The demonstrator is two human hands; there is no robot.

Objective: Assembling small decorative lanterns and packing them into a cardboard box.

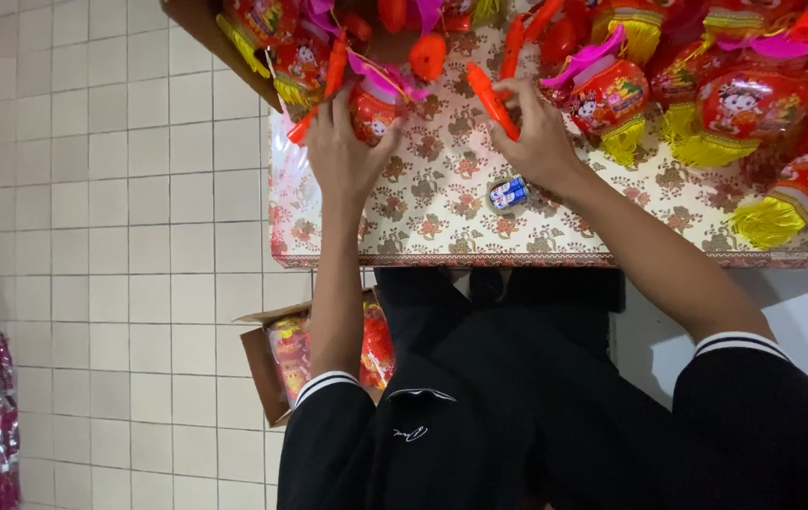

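Floor box: an open cardboard box (276, 364) of red lanterns sits on the tiled floor by the person's left arm
Tabletop: floral-patterned tabletop (442, 222); a small blue-and-white pack (508, 194) lies near the right wrist
Left hand: left hand (347, 156) spreads its fingers over a red lantern (373, 111) (palm down, touching it, not clearly gripping)
Right hand: right hand (541, 142) pinches an orange plastic stick (492, 99) between thumb and fingers
Far edge: a heap of red lanterns with yellow tassels (706, 104) crowds the tabletop's back
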